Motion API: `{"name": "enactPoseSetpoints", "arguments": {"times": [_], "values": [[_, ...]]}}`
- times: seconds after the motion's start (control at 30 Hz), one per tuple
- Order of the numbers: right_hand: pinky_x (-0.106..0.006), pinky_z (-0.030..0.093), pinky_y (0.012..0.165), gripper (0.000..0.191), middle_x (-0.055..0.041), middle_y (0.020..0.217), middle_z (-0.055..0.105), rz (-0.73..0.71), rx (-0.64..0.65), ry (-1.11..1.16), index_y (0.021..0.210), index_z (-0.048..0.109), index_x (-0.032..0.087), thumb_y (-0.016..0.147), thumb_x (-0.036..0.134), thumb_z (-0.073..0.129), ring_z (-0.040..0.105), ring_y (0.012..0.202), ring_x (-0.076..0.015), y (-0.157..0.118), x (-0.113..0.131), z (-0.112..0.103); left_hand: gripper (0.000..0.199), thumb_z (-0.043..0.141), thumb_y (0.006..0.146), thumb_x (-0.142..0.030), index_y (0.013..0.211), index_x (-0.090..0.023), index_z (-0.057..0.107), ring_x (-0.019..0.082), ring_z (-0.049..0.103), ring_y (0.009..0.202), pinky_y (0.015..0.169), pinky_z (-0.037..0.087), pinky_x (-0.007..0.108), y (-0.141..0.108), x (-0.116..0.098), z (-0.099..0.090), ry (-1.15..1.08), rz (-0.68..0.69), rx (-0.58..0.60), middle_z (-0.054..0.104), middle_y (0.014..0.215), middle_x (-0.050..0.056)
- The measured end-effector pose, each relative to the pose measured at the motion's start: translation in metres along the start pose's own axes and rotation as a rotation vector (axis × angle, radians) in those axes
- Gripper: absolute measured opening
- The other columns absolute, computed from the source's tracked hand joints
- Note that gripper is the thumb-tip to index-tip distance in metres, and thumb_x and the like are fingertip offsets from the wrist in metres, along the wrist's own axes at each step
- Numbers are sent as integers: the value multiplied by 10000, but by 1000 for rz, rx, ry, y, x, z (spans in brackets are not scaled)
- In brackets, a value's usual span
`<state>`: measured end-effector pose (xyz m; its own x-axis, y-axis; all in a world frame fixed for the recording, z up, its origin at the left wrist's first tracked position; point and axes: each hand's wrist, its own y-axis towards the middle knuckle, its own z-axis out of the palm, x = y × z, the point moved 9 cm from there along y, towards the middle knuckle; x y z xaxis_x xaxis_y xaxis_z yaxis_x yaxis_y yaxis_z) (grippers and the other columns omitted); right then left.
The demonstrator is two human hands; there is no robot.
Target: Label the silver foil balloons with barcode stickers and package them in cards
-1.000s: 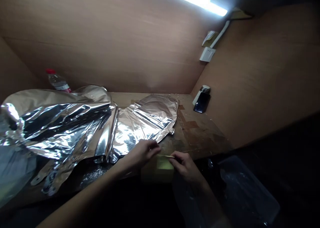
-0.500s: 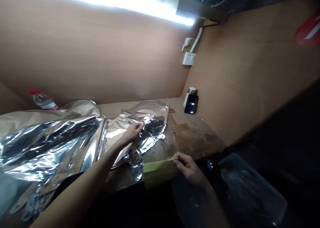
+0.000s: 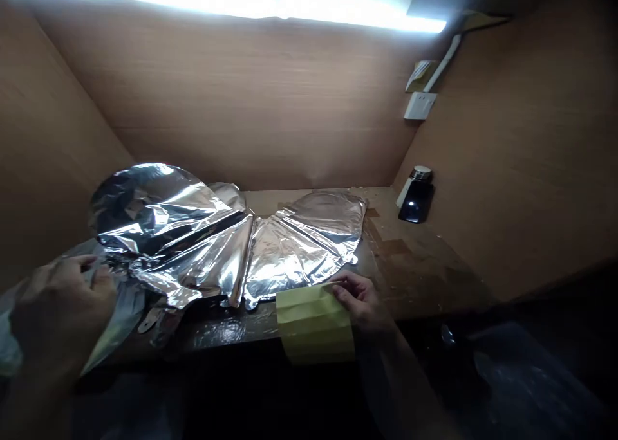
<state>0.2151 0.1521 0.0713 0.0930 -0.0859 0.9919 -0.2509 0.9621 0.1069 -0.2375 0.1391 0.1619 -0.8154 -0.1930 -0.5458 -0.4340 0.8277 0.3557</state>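
Note:
My right hand pinches the top right corner of a creased yellow paper sheet, which hangs over the table's front edge. At the lower left is my left hand, its fingers curled close to the crumpled edge of a shiny silver foil balloon. What lies between those fingers is hidden. The balloon's rounded end is raised at the left. Beside it, a second flat foil piece spreads across the middle of the table. A translucent plastic bag lies under and beside my left hand.
A dark phone leans on a white bottle with a metal cap at the back right. Brown board walls enclose the table. A wall socket sits in the corner, below a bright tube light.
My left hand has moved from the middle foil piece to the lower left. The left balloon's end now stands raised, and the red-capped bottle is out of sight. My right hand still holds the yellow paper.

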Motion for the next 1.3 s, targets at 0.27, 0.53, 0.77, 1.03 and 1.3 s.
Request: {"name": "enactPoseSetpoints", "arguments": {"times": [0.27,0.53,0.77,1.03,1.3], "values": [[-341,556,809,199,-77,1026,743,-67,57,-17,1061,798,240,896,328,729,690,941,-230,-15,0,49,475,585,933,-566,1175,-163,658,226,694,918,771,548,308,-148,-105,136,-968,-133,1049,739,1035,94],[-470,521,977,369,-120,1293,641,-271,55,-457,1230,708,256,870,312,765,612,1183,-300,-34,24,57,269,732,875,-356,1089,-192,732,228,714,959,850,561,310,-150,-112,144,-945,26,831,772,1032,63],[-415,454,956,228,-82,1175,718,-518,128,-892,1191,649,234,968,192,631,663,1063,-226,-29,30,96,405,644,934,-314,1329,-229,609,241,667,1157,988,547,354,-165,-131,144,-880,197,770,679,1318,78],[-384,469,846,99,-51,991,725,-535,147,-936,989,687,223,959,180,603,627,927,-215,-28,30,101,618,530,963,-210,1549,-257,336,141,663,706,723,545,251,-172,-131,136,-588,425,657,720,928,9],[-305,455,694,174,-23,754,651,-324,60,-668,736,647,196,901,174,595,597,747,-180,-19,18,82,614,541,968,-213,1529,-280,301,161,671,742,758,543,263,-176,-142,140,-643,458,696,698,862,-8]]}}
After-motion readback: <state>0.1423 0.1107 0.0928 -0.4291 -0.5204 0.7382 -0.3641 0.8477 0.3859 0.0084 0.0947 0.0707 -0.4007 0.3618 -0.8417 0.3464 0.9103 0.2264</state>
